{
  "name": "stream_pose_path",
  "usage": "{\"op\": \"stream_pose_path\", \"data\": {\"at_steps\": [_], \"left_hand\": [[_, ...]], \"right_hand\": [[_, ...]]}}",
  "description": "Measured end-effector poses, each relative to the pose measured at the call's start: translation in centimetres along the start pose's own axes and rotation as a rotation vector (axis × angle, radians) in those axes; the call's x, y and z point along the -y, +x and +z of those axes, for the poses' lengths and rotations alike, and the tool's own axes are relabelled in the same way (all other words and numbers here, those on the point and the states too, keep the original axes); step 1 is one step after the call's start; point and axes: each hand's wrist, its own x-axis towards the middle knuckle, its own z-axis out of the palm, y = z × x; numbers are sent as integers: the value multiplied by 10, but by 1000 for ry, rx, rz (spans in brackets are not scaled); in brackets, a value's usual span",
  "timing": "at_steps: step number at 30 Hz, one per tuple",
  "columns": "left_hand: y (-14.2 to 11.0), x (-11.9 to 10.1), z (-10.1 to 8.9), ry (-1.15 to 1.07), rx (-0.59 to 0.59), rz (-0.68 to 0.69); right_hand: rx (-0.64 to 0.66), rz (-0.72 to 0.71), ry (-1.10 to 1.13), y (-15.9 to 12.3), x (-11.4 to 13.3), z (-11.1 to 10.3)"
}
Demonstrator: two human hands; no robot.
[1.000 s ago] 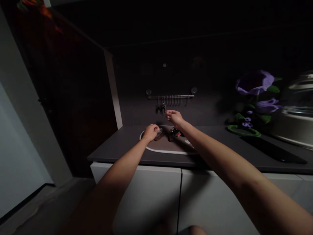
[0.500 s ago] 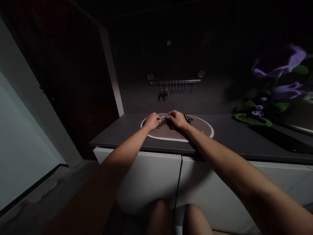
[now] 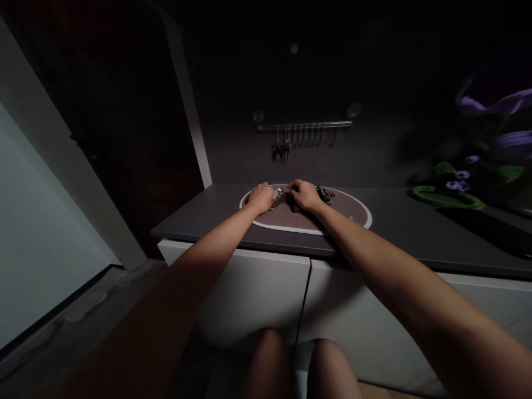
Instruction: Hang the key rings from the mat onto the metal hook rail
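Observation:
Over the left part of an oval brown mat with a white rim, my left hand curls its fingers on a small shiny bunch, which looks like keys with a brown piece attached. My right hand is close by, its fingers pinched together; whatever they hold is hidden or too small to make out. A dark brown piece shows just under this hand. Right beside its wrist lies another bunch of dark and metal items, probably keys, on the mat.
On the wall behind, a clear rail carries several hooks, with small keys hanging at its left. Purple flowers and a green ring are on the right of the dark counter. White cabinet doors stand below.
My view has shifted a little, so the rail sits higher and the flowers lie further right. Both hands stay over the mat, with fingers slightly moved on the small items.

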Motion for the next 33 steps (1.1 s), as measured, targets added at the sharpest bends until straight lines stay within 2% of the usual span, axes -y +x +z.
{"op": "stream_pose_path", "data": {"at_steps": [7,14,25,33], "left_hand": [[-3,2,-1,-37,-57,-9],[-2,8,-2,-19,-122,-86],[6,16,-2,-230,-406,-11],[8,16,-7,-345,-540,2]], "right_hand": [[-9,17,4,0,1,-2],[-3,24,7,1,0,0],[-57,-23,75,-3,7,-5],[-118,-182,216,-4,12,-3]]}}
